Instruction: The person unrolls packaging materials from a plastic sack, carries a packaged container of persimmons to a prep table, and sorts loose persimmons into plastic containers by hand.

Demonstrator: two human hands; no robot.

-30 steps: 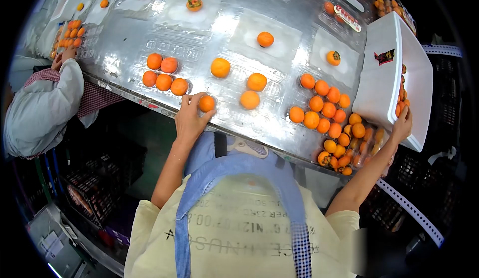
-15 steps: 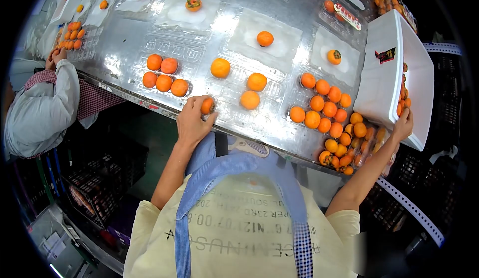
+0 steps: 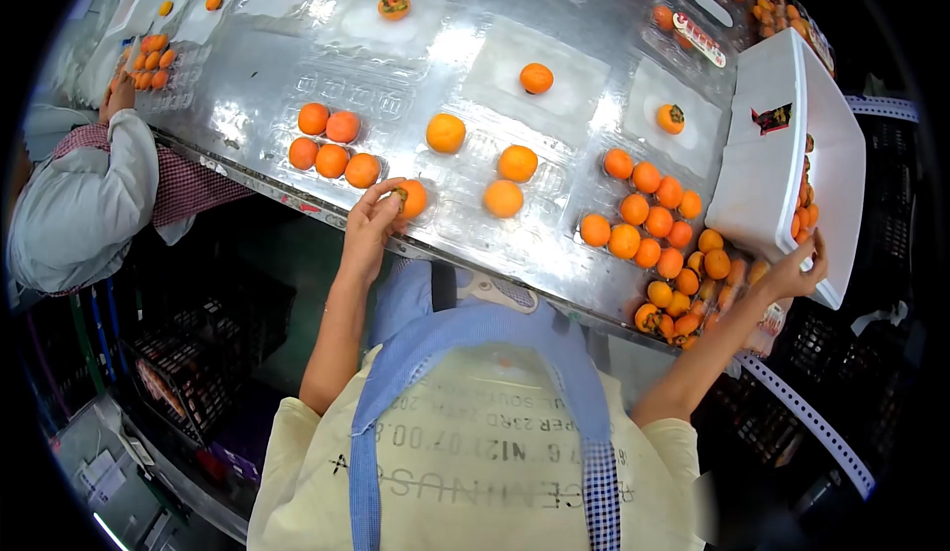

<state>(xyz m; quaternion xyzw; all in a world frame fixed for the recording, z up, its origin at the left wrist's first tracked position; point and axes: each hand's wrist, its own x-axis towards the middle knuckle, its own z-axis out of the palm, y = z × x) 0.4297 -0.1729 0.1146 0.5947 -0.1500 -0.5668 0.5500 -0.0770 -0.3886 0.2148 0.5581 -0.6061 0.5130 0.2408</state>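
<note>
My left hand (image 3: 371, 223) is closed on an orange persimmon (image 3: 414, 199) at the table's near edge, its leafy end toward my fingers. The fruit is at the near left corner of a clear plastic tray (image 3: 460, 217), where three other persimmons (image 3: 518, 163) sit. My right hand (image 3: 798, 272) is at the near edge of a white foam box (image 3: 744, 160), its fingers bent beside persimmons (image 3: 807, 217) inside. What those fingers hold, if anything, I cannot make out. Several persimmons (image 3: 332, 160) sit in another tray on the left, and several more (image 3: 634, 209) on the right.
Loose and packed persimmons (image 3: 683, 302) crowd the table's near right corner. Single persimmons (image 3: 536, 78) lie on white sheets farther back on the metal table (image 3: 242, 106). A co-worker's sleeve (image 3: 94, 195) is at far left. Dark crates (image 3: 203, 363) stand below the table.
My left hand has turned the persimmon so its leafy end shows, and its fingers now pinch the fruit's left side. My right hand has drawn slightly back toward me at the box edge.
</note>
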